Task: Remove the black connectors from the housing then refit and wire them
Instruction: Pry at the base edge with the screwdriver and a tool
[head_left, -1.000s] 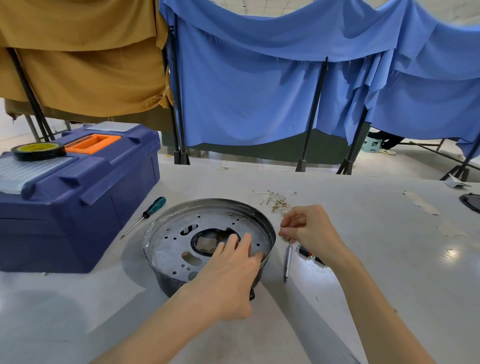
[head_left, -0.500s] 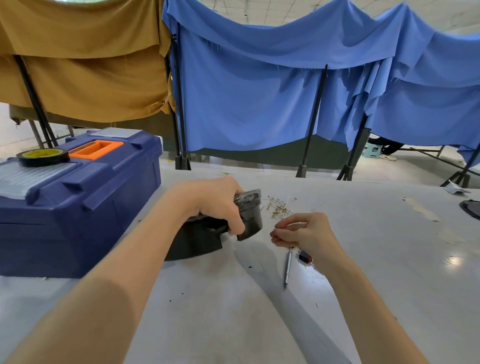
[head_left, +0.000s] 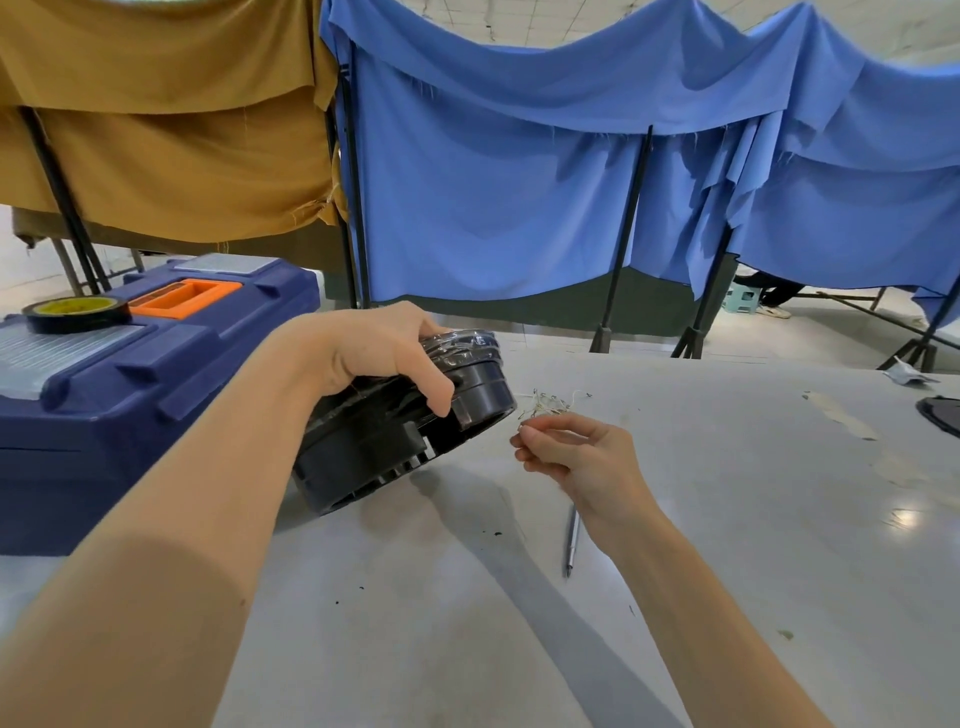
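Housing (head_left: 363, 457): one, in left hand (head_left: 374, 353)

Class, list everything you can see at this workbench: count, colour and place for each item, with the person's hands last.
housing: one, black, tilted on the table beside the toolbox
toolbox: one, dark blue with an orange handle, left on the table
tape roll: one, black with a yellow core, on the toolbox lid
silver tool: one, pen-like, on the table by the right wrist
wire scraps: small pile, pale, beyond the right hand
table: one, pale grey
blue cloths: several, hung behind the table
mustard cloth: hung at back left
left hand: one, grips the housing's top
right hand: one, fingers curled; contents unclear
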